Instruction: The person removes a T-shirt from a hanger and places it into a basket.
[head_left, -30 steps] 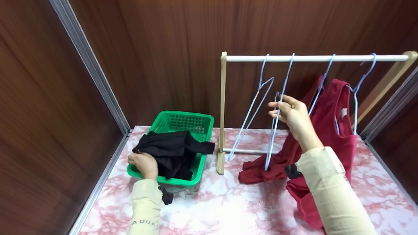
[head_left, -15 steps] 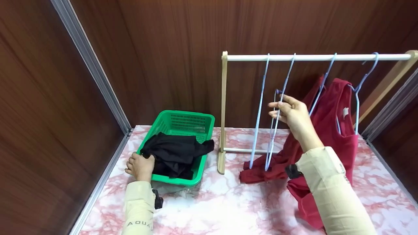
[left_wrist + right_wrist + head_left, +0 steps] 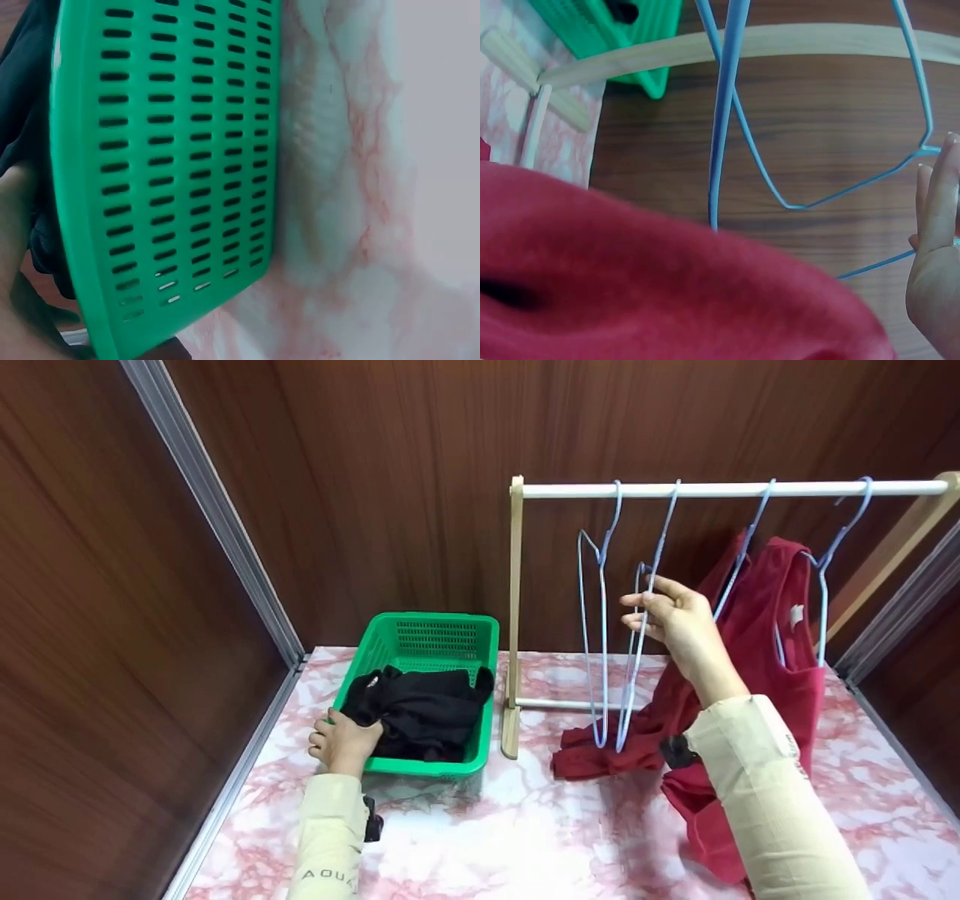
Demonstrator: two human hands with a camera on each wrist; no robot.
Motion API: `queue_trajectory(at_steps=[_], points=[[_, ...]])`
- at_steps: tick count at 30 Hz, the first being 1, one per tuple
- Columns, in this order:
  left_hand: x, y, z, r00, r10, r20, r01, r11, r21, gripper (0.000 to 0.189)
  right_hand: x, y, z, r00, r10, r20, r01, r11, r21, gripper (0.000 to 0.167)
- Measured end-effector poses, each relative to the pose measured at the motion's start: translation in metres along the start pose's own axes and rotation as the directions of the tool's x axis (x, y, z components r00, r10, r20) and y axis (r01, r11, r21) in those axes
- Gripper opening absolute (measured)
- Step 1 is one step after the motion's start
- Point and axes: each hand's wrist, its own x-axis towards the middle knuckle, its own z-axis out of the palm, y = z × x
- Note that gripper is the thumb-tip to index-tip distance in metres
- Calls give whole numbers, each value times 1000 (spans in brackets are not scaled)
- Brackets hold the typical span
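My left hand [image 3: 346, 741] grips the near-left corner of a green plastic basket [image 3: 442, 769]. A black garment [image 3: 435, 709] lies bunched inside. Close up in the left wrist view, the basket's slotted wall [image 3: 180, 150] fills much of the picture, with part of the hand [image 3: 15, 247] at the rim. My right hand [image 3: 679, 622] pinches the side of a blue wire hanger [image 3: 670, 510] that hangs on the rack's white rail [image 3: 720, 490]. To its left hangs another bare hanger [image 3: 604, 645].
Red garments [image 3: 795, 720] hang from two hangers at the rack's right, their lower ends reaching the marbled table [image 3: 525, 840]. The rack's wooden post [image 3: 514, 607] stands just right of the basket. Brown panels [image 3: 375, 472] close in the back and sides.
My left hand has gone from the black garment to the basket's corner, and the basket has turned and shifted slightly right. The leftmost hanger has swivelled. My right hand keeps its place.
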Motion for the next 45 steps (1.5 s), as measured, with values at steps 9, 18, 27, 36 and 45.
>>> queue_trajectory(at_steps=[9,18,27,36,45], points=[[-6,3,7,999,49,12,-49,999,1,99,1,2,-1,999,36,10,-36,999,-17,57],[-7,7,10,999,46,2,-46,999,-9,99,3,4,0,997,12,-81,-28,981,-195,58],[-5,3,6,998,66,23,-66,998,-24,101,1,1,6,855,-373,-360,25,724,-689,35],[0,6,14,991,136,2,-135,989,-59,96,1,0,-13,700,-499,-511,84,768,-635,37],[7,3,14,985,166,40,-157,973,-171,96,2,6,-39,815,-94,-571,-200,881,-429,52]])
